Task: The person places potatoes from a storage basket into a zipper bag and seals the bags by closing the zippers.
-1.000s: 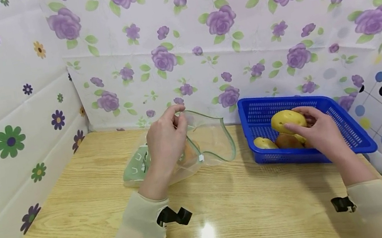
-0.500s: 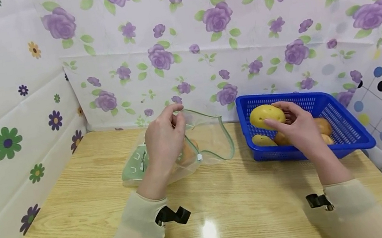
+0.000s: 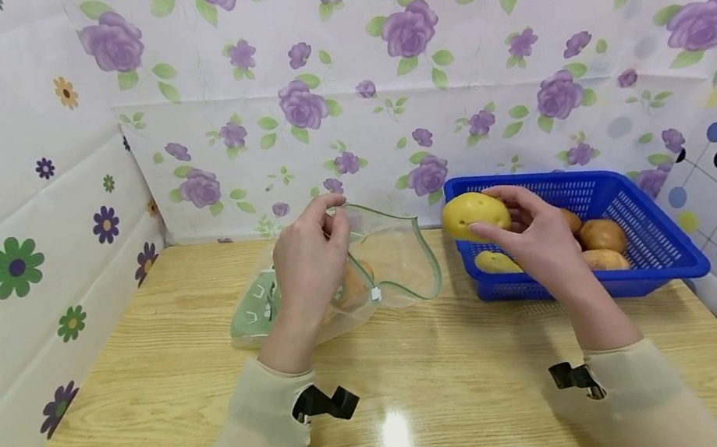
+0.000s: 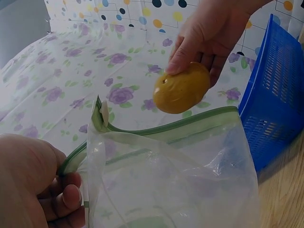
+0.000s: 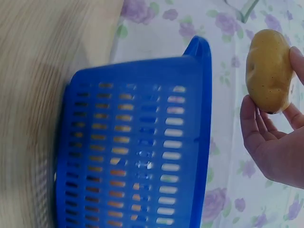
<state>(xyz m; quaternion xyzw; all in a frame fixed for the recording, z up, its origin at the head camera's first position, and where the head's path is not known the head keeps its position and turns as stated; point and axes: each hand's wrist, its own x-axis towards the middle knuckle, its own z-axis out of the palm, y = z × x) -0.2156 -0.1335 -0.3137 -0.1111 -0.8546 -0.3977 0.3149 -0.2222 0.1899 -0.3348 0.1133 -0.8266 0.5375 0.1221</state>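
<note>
**Potato held at basket rim, bag mouth held open**

Observed: the right hand grasps a yellow potato between fingertips and thumb. The potato is in the air over the left edge of the blue basket, between the basket and the bag. From the left wrist view the potato sits just above and behind the bag's green zip rim, not touching it.

The left hand pinches the near upper edge of the bag's mouth and lifts it, so the opening faces right toward the basket. The bag lies on the wooden table; something orange-brown shows through the plastic, probably a potato already inside.

Several more potatoes lie in the basket.

Assessment of the step in hand: the potato appears to be on its way to the bag. To do this well, the left pinch should stay firm and high, since the far side of the rim sags and narrows the mouth. The potato is best turned end-first and carried low over the rim, then set down inside rather than dropped, because thin plastic may slip from the pinch under a sudden load. The right fingers should let go only once the potato is well past the zip.

Wrist straps and cream sleeves noted on both arms.
</note>
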